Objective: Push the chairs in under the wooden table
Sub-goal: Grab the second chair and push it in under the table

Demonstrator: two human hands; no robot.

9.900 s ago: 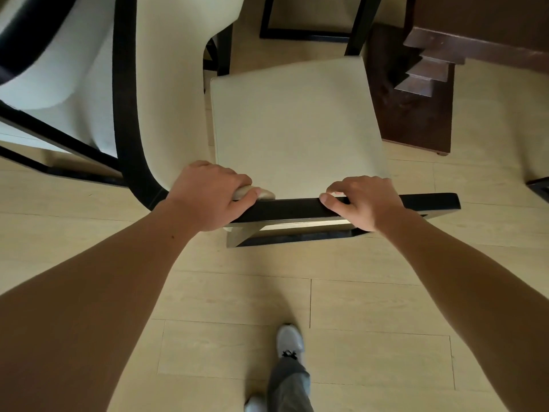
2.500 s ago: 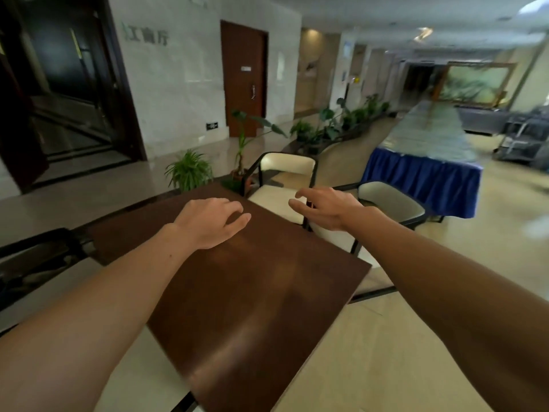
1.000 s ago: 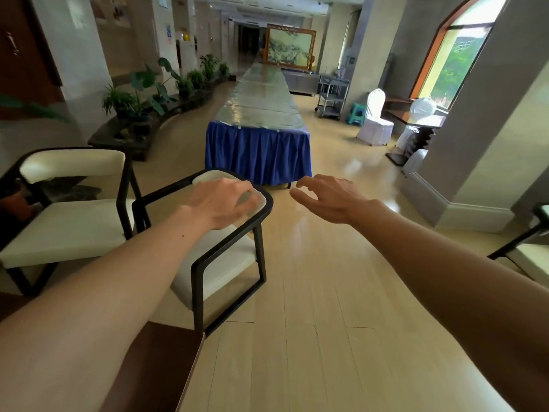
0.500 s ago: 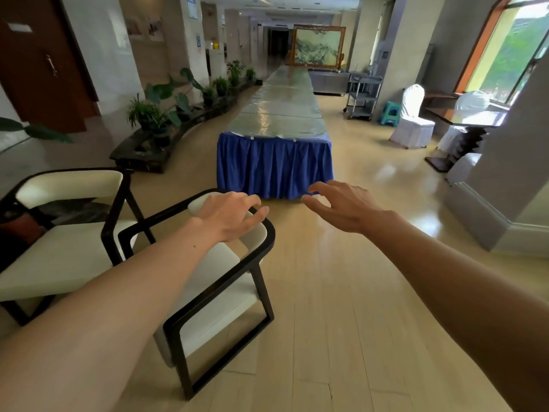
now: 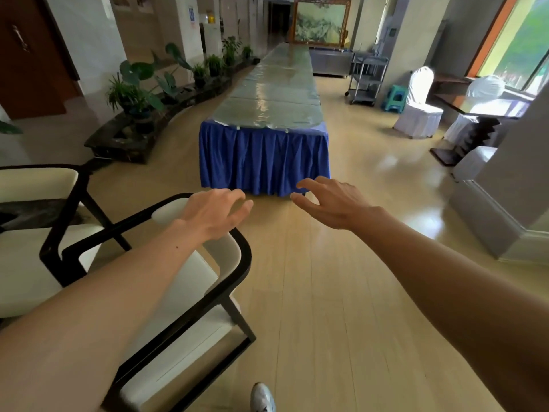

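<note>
Both arms reach forward with spread fingers and hold nothing: the left hand (image 5: pixel 215 214) hangs just above the padded backrest of the nearer chair (image 5: pixel 190 295), ready, I think, to take its dark frame, while the right hand (image 5: pixel 329 203) floats over bare floor beside it. A second chair (image 5: pixel 38 233) stands to the left. The wooden worktop is not in view, so the chairs' distance from it cannot be judged.
</note>
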